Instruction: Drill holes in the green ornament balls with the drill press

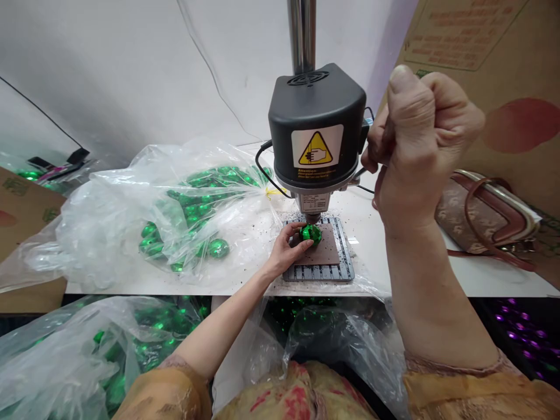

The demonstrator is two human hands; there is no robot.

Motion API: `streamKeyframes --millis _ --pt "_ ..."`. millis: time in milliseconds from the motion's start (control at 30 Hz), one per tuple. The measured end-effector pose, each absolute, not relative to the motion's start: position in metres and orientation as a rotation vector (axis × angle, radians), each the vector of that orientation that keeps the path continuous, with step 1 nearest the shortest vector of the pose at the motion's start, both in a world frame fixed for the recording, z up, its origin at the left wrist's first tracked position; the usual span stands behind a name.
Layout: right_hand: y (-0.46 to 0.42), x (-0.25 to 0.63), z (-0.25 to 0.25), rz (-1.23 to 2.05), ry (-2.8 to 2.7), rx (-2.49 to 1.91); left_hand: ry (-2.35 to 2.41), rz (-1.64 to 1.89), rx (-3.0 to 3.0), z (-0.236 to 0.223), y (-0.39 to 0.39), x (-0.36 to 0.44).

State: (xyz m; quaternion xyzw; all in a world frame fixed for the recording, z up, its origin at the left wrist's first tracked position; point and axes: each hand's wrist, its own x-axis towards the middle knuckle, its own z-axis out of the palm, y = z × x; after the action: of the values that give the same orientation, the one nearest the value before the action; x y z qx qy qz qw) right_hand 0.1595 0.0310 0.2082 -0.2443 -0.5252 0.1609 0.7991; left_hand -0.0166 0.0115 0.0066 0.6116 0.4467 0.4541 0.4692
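Note:
Under the chuck of a black bench drill press [317, 111], my left hand [286, 248] pinches a shiny green ball [310, 234] between thumb and fingers. The ball sits on a brown board [321, 254] laid over the slotted metal base [345, 269]. The chuck's lower end is right at the ball's top, and whether a bit is inside it cannot be seen. My right hand [420, 134] is raised in a fist at the machine's right side, closed round its handle. Most of that handle is hidden by the fingers.
On the white table, left, lies a clear plastic bag [131, 186] of green balls, with one ball [219, 248] near its edge. Another bag [144, 332] hangs below. A handbag [485, 216] and a cardboard box [516, 70] stand right; purple balls [520, 326] show lower right.

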Motion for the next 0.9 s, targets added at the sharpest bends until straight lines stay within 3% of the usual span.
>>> streamKeyframes --millis 500,900 --pt "0.029 0.158 0.206 0.306 -1.107 -0.511 0.987 1.102 1.574 -0.001 0.003 -0.007" --pt "-0.001 0.152 0.167 0.175 -1.043 -0.468 0.938 1.131 1.546 -0.004 0.004 -0.006"
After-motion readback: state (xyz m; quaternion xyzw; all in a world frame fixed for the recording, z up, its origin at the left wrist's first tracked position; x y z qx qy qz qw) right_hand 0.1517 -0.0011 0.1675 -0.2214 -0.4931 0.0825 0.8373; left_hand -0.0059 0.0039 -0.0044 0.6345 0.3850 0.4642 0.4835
